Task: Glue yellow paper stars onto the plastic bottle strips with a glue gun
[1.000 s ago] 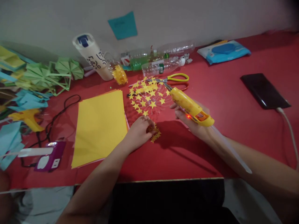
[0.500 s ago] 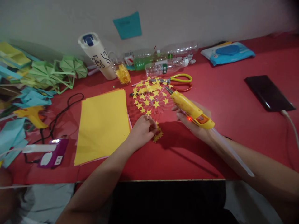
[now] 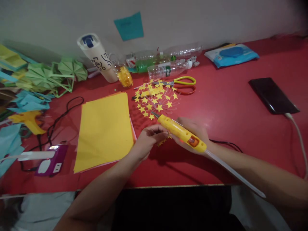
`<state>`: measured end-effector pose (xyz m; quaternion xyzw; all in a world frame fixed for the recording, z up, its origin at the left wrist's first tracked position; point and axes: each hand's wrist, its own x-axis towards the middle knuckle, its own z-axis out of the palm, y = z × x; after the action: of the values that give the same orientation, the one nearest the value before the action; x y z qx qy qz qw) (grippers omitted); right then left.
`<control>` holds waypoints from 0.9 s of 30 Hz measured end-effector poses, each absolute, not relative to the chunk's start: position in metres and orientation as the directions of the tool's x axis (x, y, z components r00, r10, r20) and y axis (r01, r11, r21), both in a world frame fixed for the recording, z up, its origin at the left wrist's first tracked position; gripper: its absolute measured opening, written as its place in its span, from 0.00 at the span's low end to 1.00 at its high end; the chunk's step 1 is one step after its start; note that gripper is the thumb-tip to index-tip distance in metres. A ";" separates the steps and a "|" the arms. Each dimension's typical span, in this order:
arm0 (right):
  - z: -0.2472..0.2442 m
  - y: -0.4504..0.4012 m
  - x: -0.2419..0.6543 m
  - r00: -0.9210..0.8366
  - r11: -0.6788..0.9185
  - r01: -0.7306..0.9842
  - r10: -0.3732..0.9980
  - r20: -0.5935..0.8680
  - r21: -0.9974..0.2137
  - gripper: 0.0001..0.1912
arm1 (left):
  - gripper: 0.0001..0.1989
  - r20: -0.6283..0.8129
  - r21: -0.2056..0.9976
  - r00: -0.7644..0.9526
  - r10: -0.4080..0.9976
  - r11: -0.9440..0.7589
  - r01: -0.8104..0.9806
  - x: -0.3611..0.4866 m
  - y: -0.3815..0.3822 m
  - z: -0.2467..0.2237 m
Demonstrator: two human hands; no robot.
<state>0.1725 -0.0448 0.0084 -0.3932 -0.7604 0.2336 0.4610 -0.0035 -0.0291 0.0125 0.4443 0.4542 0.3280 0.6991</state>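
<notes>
Right hand [image 3: 196, 131] wrapped round gun [image 3: 179, 130], back from desk's [image 3: 228, 109] front edge; nozzle [image 3: 156, 114] near the stars [image 3: 159, 108]. Left hand [image 3: 148, 139]: fingers bunched beside gun — cannot tell on what. Risk: wrist slip, hands this crowded, could smear stars or burn fingertips — nozzle presumably hot

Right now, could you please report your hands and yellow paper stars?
Right hand gripping yellow plastic glue gun. Left hand close by, grip unclear. Stars mostly beyond hands. Yellow-and-red-handled metal tool at far edge.
</notes>
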 end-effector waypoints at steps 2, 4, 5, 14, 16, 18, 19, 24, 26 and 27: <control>0.006 -0.047 0.170 -0.263 0.571 0.398 0.821 0.507 -0.718 0.11 | 0.08 -0.340 0.917 0.361 0.869 0.391 -0.078 -0.003 -0.030 0.012; 0.005 -0.048 0.169 -0.254 0.562 0.417 0.826 0.503 -0.714 0.11 | 0.08 -0.325 0.923 0.358 0.875 0.377 -0.083 -0.004 -0.031 0.012; 0.006 -0.048 0.169 -0.244 0.551 0.430 0.834 0.495 -0.716 0.11 | 0.08 -0.316 0.926 0.360 0.878 0.367 -0.083 -0.004 -0.031 0.013; 0.012 -0.049 0.168 -0.207 0.539 0.418 0.840 0.501 -0.731 0.12 | 0.07 -0.241 0.960 0.402 0.884 0.277 -0.035 -0.002 -0.035 0.017; 0.015 -0.047 0.169 -0.211 0.580 0.421 0.810 0.547 -0.697 0.09 | 0.05 -0.173 0.981 0.363 0.915 0.195 -0.024 -0.005 -0.034 0.018; 0.018 -0.046 0.172 -0.224 0.639 0.431 0.760 0.610 -0.637 0.06 | 0.04 -0.061 0.998 0.283 0.957 0.064 -0.002 -0.009 -0.034 0.021; 0.020 -0.045 0.173 -0.234 0.669 0.437 0.730 0.642 -0.601 0.05 | 0.04 0.012 1.000 0.229 0.973 -0.016 0.015 -0.012 -0.033 0.022; 0.023 -0.043 0.179 -0.312 0.732 0.463 0.662 0.681 -0.499 0.06 | 0.01 0.319 0.941 -0.018 0.948 -0.315 0.126 -0.021 -0.027 0.029; 0.023 -0.044 0.179 -0.336 0.732 0.459 0.668 0.665 -0.503 0.07 | 0.01 0.343 0.927 -0.025 0.939 -0.334 0.168 -0.022 -0.025 0.030; 0.023 -0.045 0.178 -0.347 0.732 0.451 0.671 0.655 -0.511 0.07 | 0.01 0.345 0.922 -0.016 0.939 -0.336 0.191 -0.021 -0.024 0.030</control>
<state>0.1777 -0.0448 0.0230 -0.3455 -0.8118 0.1211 0.4549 -0.0214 -0.0239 0.0302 0.6109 0.4622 0.5427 0.3444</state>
